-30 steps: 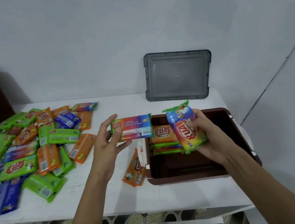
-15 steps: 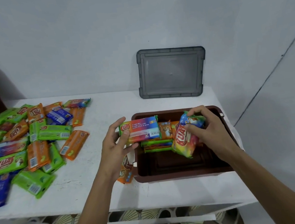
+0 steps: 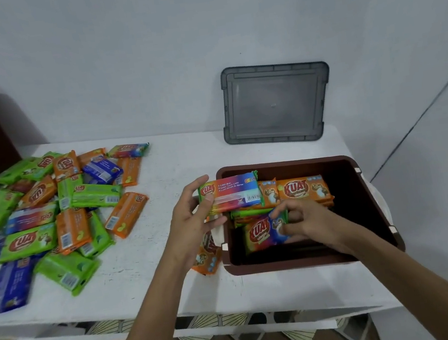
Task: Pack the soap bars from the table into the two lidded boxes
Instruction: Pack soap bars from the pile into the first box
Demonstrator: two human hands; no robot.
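Brown box point(image 3: 302, 261): open, at 3 o'clock on your desk point(image 3: 166, 175); grey lid point(image 3: 275, 102) leans on the wall at the box's 12.
Left hand point(image 3: 193, 226): you grip a rainbow bar point(image 3: 232, 194), thumb on its face, fingers behind; it hangs over the box's 10 o'clock corner.
Held bar axis: long side runs 9-to-3, same as the orange bars point(image 3: 303, 189) stacked at the box's 12.
Right hand point(image 3: 307, 221): inside the box, fingertips curled, pinching the 3 o'clock end of a second rainbow bar point(image 3: 259, 232), which lies face up and slightly tilted.
Key relation: bare floor shows at the box's 6 and 3; the held bar sits at 10 from your right hand, so the drop likely goes down and toward 5.
Nearer hand: left for the loose pile point(image 3: 51, 223) at 9; right for the box.
Stray orange bar point(image 3: 206, 260): on the desk just beside the box's 9 o'clock wall, below your left hand.
Progress: early by my read; most bars unpacked, second box not identifiable.
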